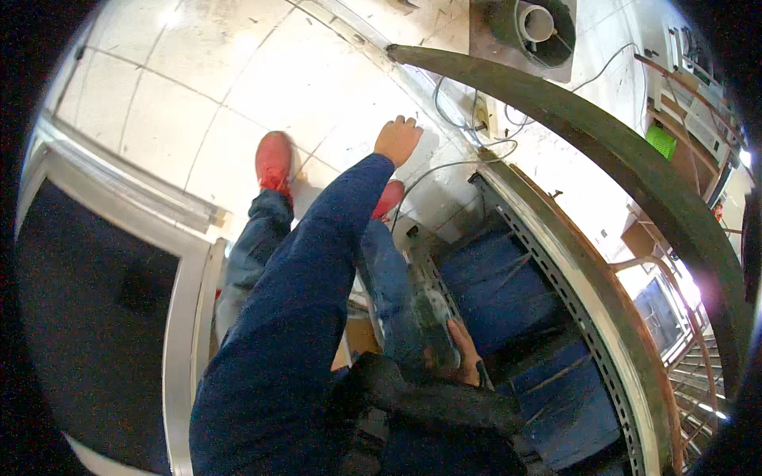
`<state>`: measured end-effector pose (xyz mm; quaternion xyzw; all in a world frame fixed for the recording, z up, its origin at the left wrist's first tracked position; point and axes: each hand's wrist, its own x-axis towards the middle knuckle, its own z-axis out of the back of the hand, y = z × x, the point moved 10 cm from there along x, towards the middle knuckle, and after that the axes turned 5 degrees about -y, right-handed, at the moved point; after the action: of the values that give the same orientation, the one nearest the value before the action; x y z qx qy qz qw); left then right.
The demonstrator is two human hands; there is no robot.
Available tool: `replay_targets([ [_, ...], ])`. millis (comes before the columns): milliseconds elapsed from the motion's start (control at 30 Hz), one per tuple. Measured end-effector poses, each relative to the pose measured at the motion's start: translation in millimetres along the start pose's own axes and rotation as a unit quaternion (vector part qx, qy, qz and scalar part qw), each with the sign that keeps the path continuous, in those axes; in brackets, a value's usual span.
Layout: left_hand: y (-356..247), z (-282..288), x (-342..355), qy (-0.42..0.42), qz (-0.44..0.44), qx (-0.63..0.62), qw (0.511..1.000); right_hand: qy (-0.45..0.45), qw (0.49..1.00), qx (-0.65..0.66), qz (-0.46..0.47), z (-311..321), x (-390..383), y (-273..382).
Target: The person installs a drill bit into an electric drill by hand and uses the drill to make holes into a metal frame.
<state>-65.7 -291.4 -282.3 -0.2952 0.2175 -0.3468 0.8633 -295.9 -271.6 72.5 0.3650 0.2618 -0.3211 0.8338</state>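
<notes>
My left arm, in a dark blue sleeve, stretches forward over the tiled floor. My left hand (pixel 398 141) is above a red shoe, back of the hand up, its fingers curled under; whatever they hold, if anything, is hidden. Low in the view, my right hand (pixel 466 355) has a dark band at the wrist. It is closed against the side of a long grey-green object (pixel 431 313), blurred and partly covered by my clothing, whose kind I cannot make out. A thin grey cable (pixel 452 164) runs from near that object toward the upper right.
A dark curved bar (pixel 548 99) arcs across the right side. Beside my right hand is a slotted metal rail (pixel 567 309) with dark blue panels. A light-framed dark panel (pixel 87 317) stands left. A round pipe opening (pixel 536 24) is at the top.
</notes>
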Motion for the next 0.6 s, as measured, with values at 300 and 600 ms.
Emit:
replay_targets([
  [300,42,-110,53,-0.015,-0.041,0.052,0.998,0.021,0.993,0.014,-0.117,-4,12,-70],
  [600,99,-61,-15,0.084,0.089,0.119,0.985,-0.005,0.991,0.014,-0.132,3,-1,-62],
])
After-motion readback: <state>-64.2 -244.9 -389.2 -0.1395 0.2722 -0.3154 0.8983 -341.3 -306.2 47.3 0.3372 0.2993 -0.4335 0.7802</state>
